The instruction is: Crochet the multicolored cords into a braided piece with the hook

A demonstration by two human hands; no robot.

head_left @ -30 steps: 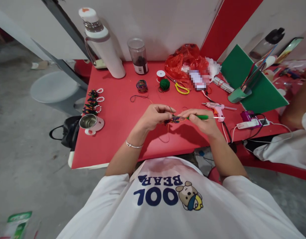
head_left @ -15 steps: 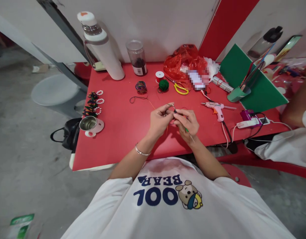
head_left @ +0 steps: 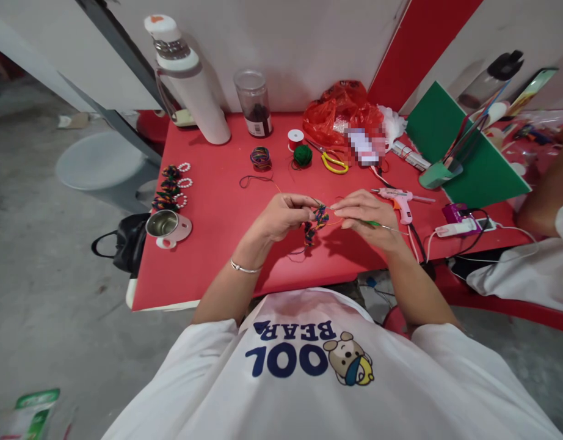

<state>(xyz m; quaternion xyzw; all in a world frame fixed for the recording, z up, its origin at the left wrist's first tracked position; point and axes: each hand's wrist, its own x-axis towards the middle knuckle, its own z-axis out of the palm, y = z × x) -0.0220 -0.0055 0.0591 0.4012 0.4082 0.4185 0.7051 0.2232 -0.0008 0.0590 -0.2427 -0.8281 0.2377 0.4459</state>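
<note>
Above the red table (head_left: 208, 244), my left hand (head_left: 281, 215) pinches a small multicoloured crochet piece (head_left: 314, 222) that dangles below its fingertips. My right hand (head_left: 368, 217) is closed on a green-handled crochet hook (head_left: 383, 227), whose metal end sticks out to the right. The hook's tip meets the crochet piece between the two hands. A thin yarn strand runs from the work back to a multicoloured yarn ball (head_left: 261, 157).
At the back stand a white flask (head_left: 190, 82), a clear jar (head_left: 254, 102), a red bag (head_left: 341, 113), green yarn (head_left: 303, 155) and yellow scissors (head_left: 334, 162). A glue gun (head_left: 399, 200) and green board (head_left: 464, 146) lie right; a steel cup (head_left: 165, 225) and finished pieces (head_left: 169, 186) left. Another person's arm (head_left: 544, 195) is at far right.
Half a second ago my hands were close together with the hook pointing down towards me. Now they have spread apart, the hook lies sideways, and the crochet piece hangs between them.
</note>
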